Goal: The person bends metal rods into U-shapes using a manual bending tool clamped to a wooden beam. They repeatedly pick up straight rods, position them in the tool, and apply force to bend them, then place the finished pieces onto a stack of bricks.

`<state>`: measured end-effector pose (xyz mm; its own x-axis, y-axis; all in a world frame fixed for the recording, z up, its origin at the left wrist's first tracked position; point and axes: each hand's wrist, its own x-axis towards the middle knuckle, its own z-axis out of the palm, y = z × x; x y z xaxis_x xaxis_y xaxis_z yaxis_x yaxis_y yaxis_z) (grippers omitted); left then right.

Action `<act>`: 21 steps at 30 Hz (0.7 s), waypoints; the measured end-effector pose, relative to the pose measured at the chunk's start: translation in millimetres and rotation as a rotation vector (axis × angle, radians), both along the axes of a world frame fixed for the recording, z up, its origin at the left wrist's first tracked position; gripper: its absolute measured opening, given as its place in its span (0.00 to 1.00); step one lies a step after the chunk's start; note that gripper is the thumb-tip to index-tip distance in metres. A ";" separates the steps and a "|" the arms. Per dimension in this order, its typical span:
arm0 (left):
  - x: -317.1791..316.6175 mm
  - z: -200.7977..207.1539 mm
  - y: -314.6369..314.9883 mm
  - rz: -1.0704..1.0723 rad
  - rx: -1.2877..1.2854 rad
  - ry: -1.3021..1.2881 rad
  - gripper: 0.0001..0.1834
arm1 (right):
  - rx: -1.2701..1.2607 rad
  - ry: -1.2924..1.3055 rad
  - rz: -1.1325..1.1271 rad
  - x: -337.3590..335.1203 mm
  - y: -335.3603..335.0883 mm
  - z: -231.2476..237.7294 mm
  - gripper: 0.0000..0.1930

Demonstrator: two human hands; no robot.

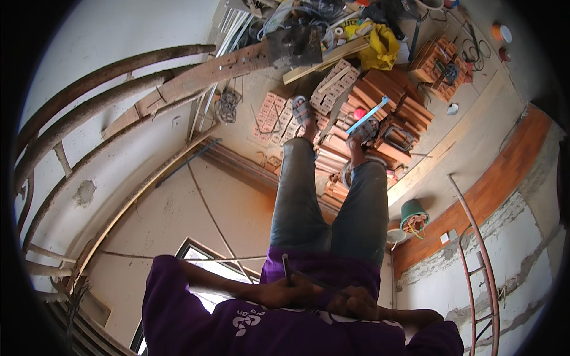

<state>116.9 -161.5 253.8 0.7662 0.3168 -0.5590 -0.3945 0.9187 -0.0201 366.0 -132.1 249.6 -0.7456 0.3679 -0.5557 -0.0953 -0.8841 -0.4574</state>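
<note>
Rod [286,267] (dark, thin) sits clenched in the left hand [291,294]; right hand [356,304] curls, its grip unclear.

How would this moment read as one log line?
left hand: holding thin stick | right hand: close by, grip unclear | around: bricks, green bucket

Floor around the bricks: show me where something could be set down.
A wide bare patch lies between the reddish stack and the orange strip; a smaller one between the wire coil and the hollow bricks. Crowded: around both sandals and by the yellow bag.
</note>
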 end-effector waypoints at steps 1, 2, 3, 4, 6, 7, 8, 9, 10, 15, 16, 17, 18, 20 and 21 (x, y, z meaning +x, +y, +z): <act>7.1 -0.5 -28.8 0.020 -0.009 0.077 0.18 | 0.014 0.014 -0.005 0.4 -3.0 9.4 0.19; 12.2 3.7 -33.6 0.040 -0.019 0.154 0.17 | 0.026 0.027 -0.006 -1.2 -4.1 16.2 0.19; 14.6 7.6 -37.4 -0.001 0.078 0.234 0.18 | 0.031 0.040 -0.007 -2.8 -4.2 21.0 0.18; 14.6 12.3 -40.3 -0.009 0.093 0.244 0.19 | 0.032 0.055 -0.005 -5.0 -3.1 23.6 0.18; 11.3 22.1 -20.3 0.000 0.043 0.187 0.20 | 0.021 0.074 -0.009 -5.9 1.8 24.4 0.17; 9.0 23.7 -15.2 0.017 -0.021 0.123 0.20 | 0.021 0.079 -0.009 -6.3 4.9 24.6 0.17; 9.7 23.6 -18.1 0.035 0.088 0.161 0.19 | 0.030 0.079 -0.014 -7.9 6.6 22.3 0.16; 12.8 23.3 -21.1 0.052 0.198 0.198 0.18 | 0.028 0.074 -0.016 -8.6 7.2 22.1 0.16; 14.5 24.9 -22.1 0.063 0.284 0.245 0.17 | 0.012 0.087 -0.018 -9.2 9.7 23.0 0.16; 18.8 27.0 -9.1 0.164 0.362 0.286 0.16 | -0.152 0.257 0.044 -14.8 41.3 12.6 0.17; 20.5 27.1 -9.4 0.205 0.287 0.215 0.16 | -0.140 0.246 0.040 -13.5 42.7 12.6 0.16; 19.9 27.4 -7.4 0.193 0.259 0.196 0.16 | -0.132 0.238 0.041 -13.1 42.4 13.1 0.16; 19.0 26.9 -3.4 0.182 0.232 0.175 0.16 | -0.122 0.231 0.042 -12.3 42.5 13.7 0.16; 18.8 26.4 -0.2 0.117 0.207 0.162 0.16 | -0.140 0.222 0.056 -10.3 44.8 13.3 0.16; 18.5 25.7 0.5 0.064 0.209 0.168 0.16 | -0.145 0.216 0.061 -10.2 47.0 12.5 0.16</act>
<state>135.4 -161.0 279.5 0.6428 0.4832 -0.5944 -0.4335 0.8692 0.2378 355.8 -85.1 262.1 -0.8708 0.2469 -0.4252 -0.1214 -0.9460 -0.3006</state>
